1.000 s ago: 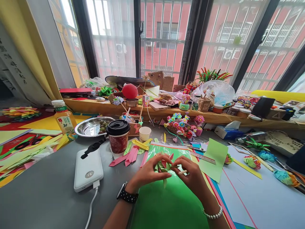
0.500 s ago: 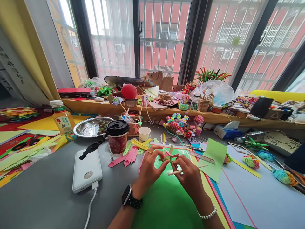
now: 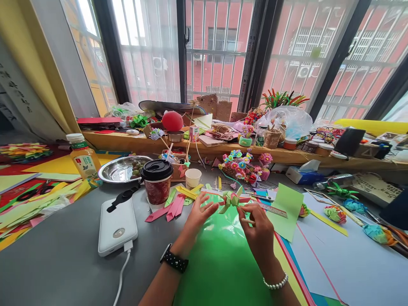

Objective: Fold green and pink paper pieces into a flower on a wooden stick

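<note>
A folded paper piece of green and pink strips (image 3: 232, 200), shaped like a small flower with points sticking out, is pinched at its lower right edge by my right hand (image 3: 257, 225). A thin pale stick (image 3: 247, 221) also lies in that hand, between the fingers. My left hand (image 3: 200, 216) is to the left of the paper piece, not touching it, with fingers spread and nothing in them. Under both hands is a shiny green surface (image 3: 219, 259). Folded pink strips (image 3: 176, 207) and yellow strips (image 3: 189, 192) lie beyond my left hand.
A lidded coffee cup (image 3: 157, 187), a small paper cup (image 3: 193, 178) and a metal bowl (image 3: 110, 171) stand behind on the left, near a white power bank (image 3: 117, 225). At right are a green paper sheet (image 3: 288, 208), a ruler (image 3: 273, 210) and white board (image 3: 321, 263).
My left hand has let go of the paper piece and opened, moving slightly left. My right hand still holds the piece, which is now turned and more fully visible.
</note>
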`<state>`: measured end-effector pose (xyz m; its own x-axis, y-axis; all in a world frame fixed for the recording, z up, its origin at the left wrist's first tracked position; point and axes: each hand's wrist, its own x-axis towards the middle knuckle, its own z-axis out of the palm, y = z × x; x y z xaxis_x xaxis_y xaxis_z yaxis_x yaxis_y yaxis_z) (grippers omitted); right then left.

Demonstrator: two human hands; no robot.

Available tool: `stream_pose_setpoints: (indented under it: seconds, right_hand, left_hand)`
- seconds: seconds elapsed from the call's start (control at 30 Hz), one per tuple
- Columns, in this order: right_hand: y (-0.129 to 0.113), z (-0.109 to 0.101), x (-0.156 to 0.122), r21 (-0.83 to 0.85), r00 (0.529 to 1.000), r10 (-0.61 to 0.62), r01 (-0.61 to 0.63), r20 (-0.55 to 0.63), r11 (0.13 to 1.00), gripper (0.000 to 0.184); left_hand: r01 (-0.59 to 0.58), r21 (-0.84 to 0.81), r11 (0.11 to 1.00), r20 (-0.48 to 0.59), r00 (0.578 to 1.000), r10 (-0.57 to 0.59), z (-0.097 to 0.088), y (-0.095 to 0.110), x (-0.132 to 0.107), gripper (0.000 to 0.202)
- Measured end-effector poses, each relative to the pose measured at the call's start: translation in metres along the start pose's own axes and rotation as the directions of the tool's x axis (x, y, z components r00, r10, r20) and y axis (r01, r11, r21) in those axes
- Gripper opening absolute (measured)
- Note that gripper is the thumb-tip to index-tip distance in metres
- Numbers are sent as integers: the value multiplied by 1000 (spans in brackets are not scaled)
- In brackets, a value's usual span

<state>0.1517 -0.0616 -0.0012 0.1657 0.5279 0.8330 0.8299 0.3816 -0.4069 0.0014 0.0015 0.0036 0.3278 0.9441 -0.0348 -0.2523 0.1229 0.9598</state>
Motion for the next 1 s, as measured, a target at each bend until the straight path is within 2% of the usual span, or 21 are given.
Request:
stream_pose_setpoints:
  seconds: [0.07,0.13,0.17,0.3,0.4,0.47,0.53,0.67,0.77,0.87,0.93,1.0]
  right_hand:
    - [-1,1,-2,29,999,30,-31,12,999,5]
    - [-2,4,-4,62,997,39,-43,61,997,5]
    - [-3,5,-5,73,996,34,-40,88,997,6]
    - [-6,8,-4,104,982,1,-21,188,994,12]
    - [-7,1,-1,110,961,-17,-14,276,994,28]
    - [-6,-5,2,126,961,-2,-34,276,991,38]
    - [-3,-10,5,145,973,27,-62,229,987,37]
    - [11,-10,9,109,984,39,-59,176,992,27]
    - [20,-8,9,113,983,72,-91,166,989,26]
    - [19,-9,9,156,966,50,-92,252,983,30]
    - [14,-11,9,195,953,41,-103,300,975,31]
    - [9,-12,9,251,920,48,-156,389,955,27]
  left_hand:
    - [147,-155,977,155,980,-123,1,2,-2,52]
    - [221,-283,933,280,950,-140,4,2,-5,37]
    - [225,-329,917,298,946,-126,5,2,-7,31]
    - [186,-420,888,237,967,-90,7,0,-7,23]
    - [146,-455,879,156,984,-83,5,1,-5,18]
    - [123,-471,874,100,991,-86,5,3,-5,13]
    - [128,-469,874,73,992,-106,5,5,-5,12]
    - [133,-407,904,82,991,-109,6,9,-6,18]
    - [107,-332,937,65,994,-90,6,10,-5,35]
    - [111,-215,970,57,993,-101,5,9,-5,58]
    - [117,-137,984,63,992,-109,6,9,-5,66]
    - [124,-73,990,56,991,-120,7,8,-6,70]
